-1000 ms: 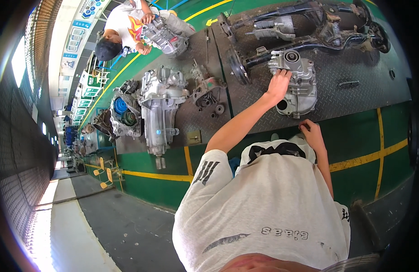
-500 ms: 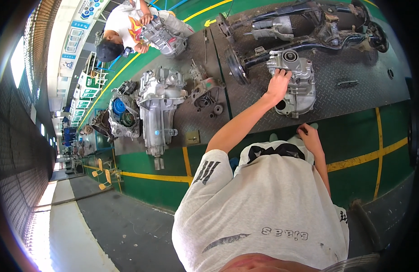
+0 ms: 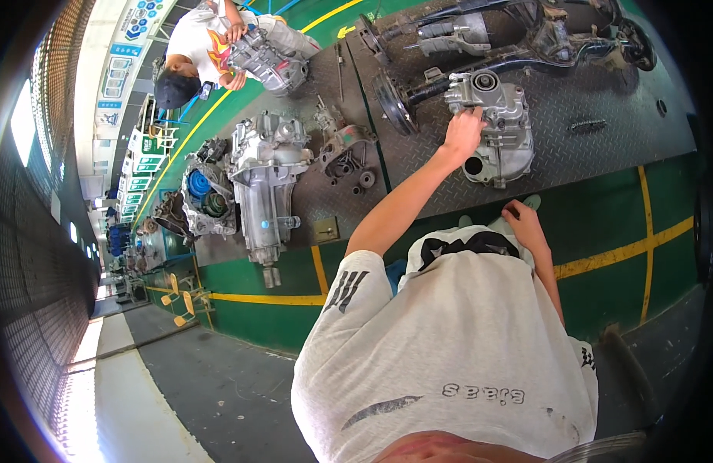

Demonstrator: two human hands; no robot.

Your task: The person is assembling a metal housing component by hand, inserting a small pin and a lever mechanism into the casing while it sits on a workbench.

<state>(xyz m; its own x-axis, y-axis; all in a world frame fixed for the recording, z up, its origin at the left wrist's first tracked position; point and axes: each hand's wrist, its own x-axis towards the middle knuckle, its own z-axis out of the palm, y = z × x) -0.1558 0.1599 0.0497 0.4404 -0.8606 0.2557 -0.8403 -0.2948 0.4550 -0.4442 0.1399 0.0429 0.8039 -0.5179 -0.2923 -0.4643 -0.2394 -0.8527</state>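
Observation:
A silver gearbox housing [image 3: 505,143] lies on the dark checker-plate bench, with a round bearing bore near its far end and a dark hole at its near left. My left hand [image 3: 464,130] is at the housing's left side, fingers bunched and closed against it. Whatever the fingertips grip, if anything, is hidden. Close to my waist, short of the bench edge, my right hand [image 3: 524,221] is held with its fingers curled together. It is apart from the housing, and I cannot make out anything in it.
Black axle assemblies [image 3: 518,58] lie behind the housing, a coil spring [image 3: 588,125] and a small ring [image 3: 662,106] to its right. Leftward are a large silver transmission [image 3: 265,181], an opened casing [image 3: 210,193] and loose gears [image 3: 366,179]. Across the bench, a person [image 3: 210,46] handles another gearbox [image 3: 270,65].
My left hand has shifted from the housing's top toward its left side, and its fingers have drawn together. My right hand has risen slightly. The whole view has moved a little.

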